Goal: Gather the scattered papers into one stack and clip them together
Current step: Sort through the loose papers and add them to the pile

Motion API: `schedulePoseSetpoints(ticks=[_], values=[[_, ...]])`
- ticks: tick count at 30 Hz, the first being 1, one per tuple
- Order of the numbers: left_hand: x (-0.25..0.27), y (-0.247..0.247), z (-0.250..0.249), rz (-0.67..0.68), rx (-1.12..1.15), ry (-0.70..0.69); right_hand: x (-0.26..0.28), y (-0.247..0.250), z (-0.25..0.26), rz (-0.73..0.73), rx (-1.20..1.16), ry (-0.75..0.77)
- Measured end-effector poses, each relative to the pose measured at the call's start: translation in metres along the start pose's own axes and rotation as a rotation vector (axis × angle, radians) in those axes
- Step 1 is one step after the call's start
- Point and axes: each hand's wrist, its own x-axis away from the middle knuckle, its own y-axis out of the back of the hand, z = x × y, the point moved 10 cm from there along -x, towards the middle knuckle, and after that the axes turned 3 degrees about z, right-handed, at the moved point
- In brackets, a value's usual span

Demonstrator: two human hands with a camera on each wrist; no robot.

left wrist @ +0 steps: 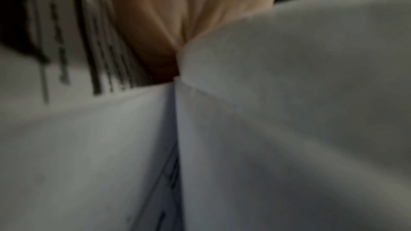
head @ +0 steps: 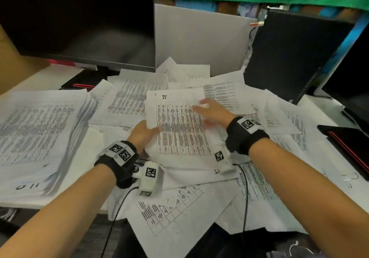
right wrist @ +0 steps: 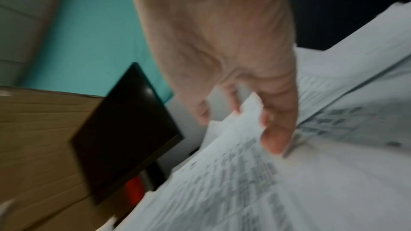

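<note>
Left hand [head: 144,133] grips the left edge of a white printed table sheet [head: 180,126] mid-desk w/ thumb on top; right hand [head: 211,112] lies flat on it, fingers straight. Tip: hold edge firm, sweep loose white printed pages [head: 225,94] under, square corners. Clip not seen.

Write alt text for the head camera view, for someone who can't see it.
Two hands work a sheet printed with a table, atop scattered papers on a desk: the left hand grips its left edge, the right hand lies on it. A thick stack sits left, a dark monitor behind.
</note>
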Motion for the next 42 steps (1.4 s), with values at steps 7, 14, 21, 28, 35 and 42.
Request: schedulePoseSetpoints(ticks=[7,14,21,28,35,42], values=[[-0.004,0.012,0.002,-0.113,0.115,-0.023,-0.018,0.028,-0.063,-0.114,0.103,-0.279],[-0.001,0.004,0.000,-0.022,0.106,-0.076,-0.030,0.037,-0.075,-0.162,-0.065,-0.390],[-0.001,-0.005,0.006,0.075,0.191,-0.011,-0.023,0.036,-0.068,-0.216,-0.290,-0.351],[0.001,-0.004,0.006,0.092,0.017,-0.035,-0.045,0.031,-0.065,-0.270,-0.771,-0.235],[0.001,-0.008,0.001,0.144,-0.094,-0.062,0.018,0.123,0.024,-0.383,-1.195,0.382],[-0.001,0.000,0.002,0.073,0.297,-0.056,0.033,0.134,-0.030,-0.317,-1.623,0.333]])
